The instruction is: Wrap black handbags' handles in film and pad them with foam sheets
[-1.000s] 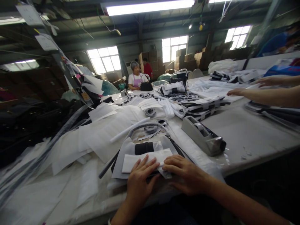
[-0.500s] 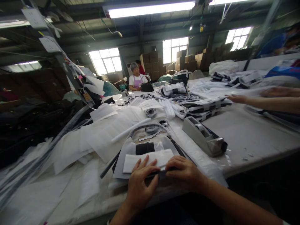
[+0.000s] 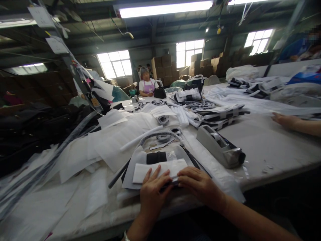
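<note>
A handbag (image 3: 129, 172) lies on the table in front of me, partly covered by grey-white wrapping, its wrapped handle (image 3: 147, 136) arching away from me. Across its near part lies a folded white foam sheet (image 3: 145, 172). My left hand (image 3: 154, 190) has its fingers over the sheet, with the thumb drawn in at the near edge, gripping it. Beside it, my right hand (image 3: 197, 182) is closed, its bent fingers holding the same edge at the right corner. The bag's underside and near edge are hidden by my hands.
A grey tape dispenser (image 3: 218, 147) stands to the right. Loose white sheets (image 3: 112, 144) spread over the left side. Wrapped bags (image 3: 220, 115) are stacked farther back. A co-worker's hand (image 3: 286, 120) is at the right; another person (image 3: 147, 83) sits across the table.
My left thumb has drawn in closer to the fingers at the sheet's edge. The co-worker's hand at the right has moved right and lower. My right hand has barely moved.
</note>
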The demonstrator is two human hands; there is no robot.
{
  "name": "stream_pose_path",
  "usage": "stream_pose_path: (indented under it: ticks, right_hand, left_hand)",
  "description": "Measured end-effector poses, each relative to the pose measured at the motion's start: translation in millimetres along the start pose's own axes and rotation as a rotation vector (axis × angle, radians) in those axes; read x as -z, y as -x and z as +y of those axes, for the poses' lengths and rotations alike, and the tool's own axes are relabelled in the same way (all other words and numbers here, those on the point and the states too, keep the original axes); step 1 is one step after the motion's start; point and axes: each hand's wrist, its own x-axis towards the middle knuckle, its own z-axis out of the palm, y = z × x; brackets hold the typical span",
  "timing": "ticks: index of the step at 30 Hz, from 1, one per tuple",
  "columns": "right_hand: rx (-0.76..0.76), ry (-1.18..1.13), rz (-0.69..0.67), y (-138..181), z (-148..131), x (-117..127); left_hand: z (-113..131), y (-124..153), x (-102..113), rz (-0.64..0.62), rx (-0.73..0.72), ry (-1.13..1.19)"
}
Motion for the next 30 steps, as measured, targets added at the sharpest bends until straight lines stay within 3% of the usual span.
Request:
stream_pose_path:
  ticks: [8, 12, 15, 22, 30]
  right_hand:
    - [0.061, 0.253, -0.163, -3, -1, -4]
    - [0.041, 0.261, -0.232, -7, -3, -6]
    - [0.076, 0.291, -0.181, -4, -2, -9]
    - [0.093, 0.23, 0.006, 13, 3, -15]
    - [0.159, 0.305, -0.217, 56, -21, 4]
  left_hand:
    - [1, -1, -4, 0.147, -0.169, -0.072]
    - [-1, -2, 1, 0.103, -0.292, -0.175]
    - [-5, -3, 5, 0.051, -0.362, -0.23]
    - [-9, 2, 0, 0.081, -0.403, -0.293]
    - [-9, 6, 0, 0.052, -0.359, -0.223]
